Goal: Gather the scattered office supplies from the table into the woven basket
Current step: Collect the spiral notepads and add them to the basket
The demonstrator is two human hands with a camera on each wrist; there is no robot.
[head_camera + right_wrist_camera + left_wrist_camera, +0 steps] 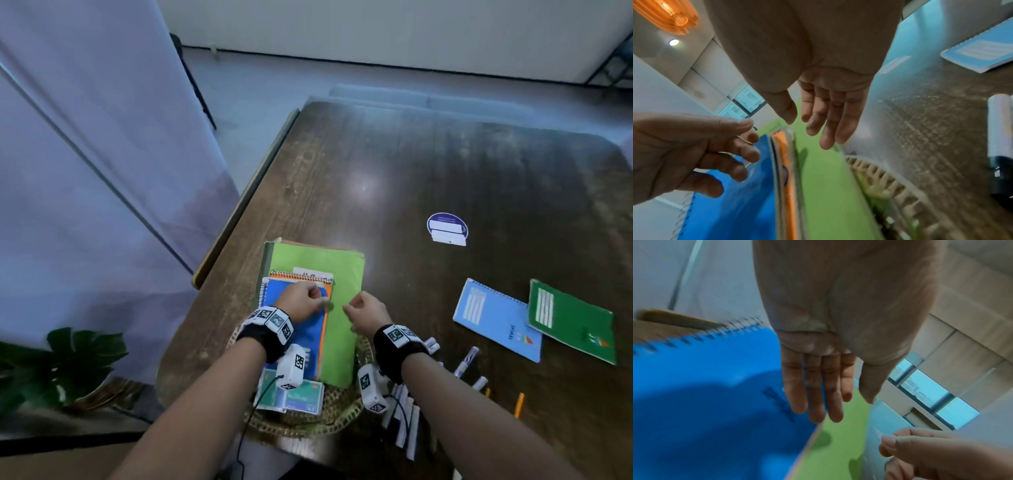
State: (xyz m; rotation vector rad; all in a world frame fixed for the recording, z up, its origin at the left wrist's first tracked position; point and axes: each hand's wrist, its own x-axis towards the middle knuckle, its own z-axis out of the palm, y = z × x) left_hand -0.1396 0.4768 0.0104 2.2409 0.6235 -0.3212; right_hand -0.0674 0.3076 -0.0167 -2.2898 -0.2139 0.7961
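Observation:
A woven basket sits at the table's near edge, its rim beside my right wrist. A stack lies across it: a large green notebook, an orange spiral notebook and a blue spiral notebook on top. My left hand hovers over the blue notebook with loose fingers, holding nothing. My right hand is over the green notebook, fingers relaxed and empty. Whether either hand touches the stack, I cannot tell.
On the table to the right lie a light blue notebook, a dark green notebook, a round purple pack, several markers and an orange pencil. Teal card packs lie in the basket. A plant stands low left.

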